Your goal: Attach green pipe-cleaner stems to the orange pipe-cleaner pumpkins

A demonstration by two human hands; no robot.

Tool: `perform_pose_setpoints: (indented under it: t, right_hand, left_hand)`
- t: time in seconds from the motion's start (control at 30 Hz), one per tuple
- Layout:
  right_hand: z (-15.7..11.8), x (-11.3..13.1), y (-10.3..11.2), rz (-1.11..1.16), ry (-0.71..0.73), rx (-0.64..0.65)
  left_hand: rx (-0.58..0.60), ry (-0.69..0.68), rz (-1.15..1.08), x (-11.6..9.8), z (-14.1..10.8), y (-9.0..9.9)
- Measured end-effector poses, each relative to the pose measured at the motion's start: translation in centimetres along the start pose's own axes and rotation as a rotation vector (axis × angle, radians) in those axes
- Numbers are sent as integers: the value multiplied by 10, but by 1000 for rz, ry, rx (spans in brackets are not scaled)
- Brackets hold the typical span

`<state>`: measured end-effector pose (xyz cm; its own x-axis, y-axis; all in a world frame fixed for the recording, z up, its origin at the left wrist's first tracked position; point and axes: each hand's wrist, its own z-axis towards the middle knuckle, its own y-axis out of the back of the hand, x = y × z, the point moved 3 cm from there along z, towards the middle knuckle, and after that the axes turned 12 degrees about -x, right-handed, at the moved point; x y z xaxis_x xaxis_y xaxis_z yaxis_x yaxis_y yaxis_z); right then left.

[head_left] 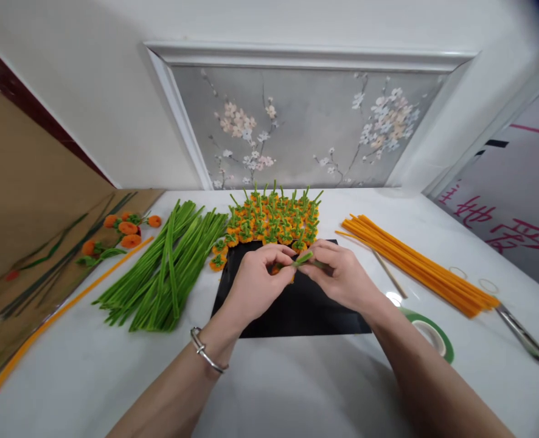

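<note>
Two bare hands meet over a black rectangular mat at the middle of the white table, both pinched on one small piece of fuzzy green pipe cleaner with an orange coil; the left hand, with a silver bangle at the wrist, steadies the orange end while the right hand grips the green stem between thumb and fingertips, holding it just above the mat where the dark surface sets off the colours. Just behind the hands stands a dense cluster of finished orange-and-green pipe-cleaner pieces, kept together at the far edge. A loose heap of green pipe cleaners lies to the left, a bundle of orange pipe cleaners to the right, each within easy reach of its side. A roll of green tape lies beside the right forearm, with metal scissors farther right.
</note>
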<state>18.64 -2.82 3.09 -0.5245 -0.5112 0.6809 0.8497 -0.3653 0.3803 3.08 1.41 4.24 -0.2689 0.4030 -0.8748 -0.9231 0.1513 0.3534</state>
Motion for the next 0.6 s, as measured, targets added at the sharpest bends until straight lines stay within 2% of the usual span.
perform_pose_setpoints:
  t: [0.2,0.33,0.43,0.6]
  right_hand:
    - [-2,0,3,-27,25,-110]
    - [-3,1,4,-78,89,-125]
    - [-2,4,4,-32,75,-96]
    - [1,7,6,166,-78,51]
  left_hand:
    - [66,127,-156,-2,-2,-1]
    - [155,315,-286,-3,-2,0]
    - [259,489,-420,-1,-4,1]
    - [413,697,-592,4,-6,0]
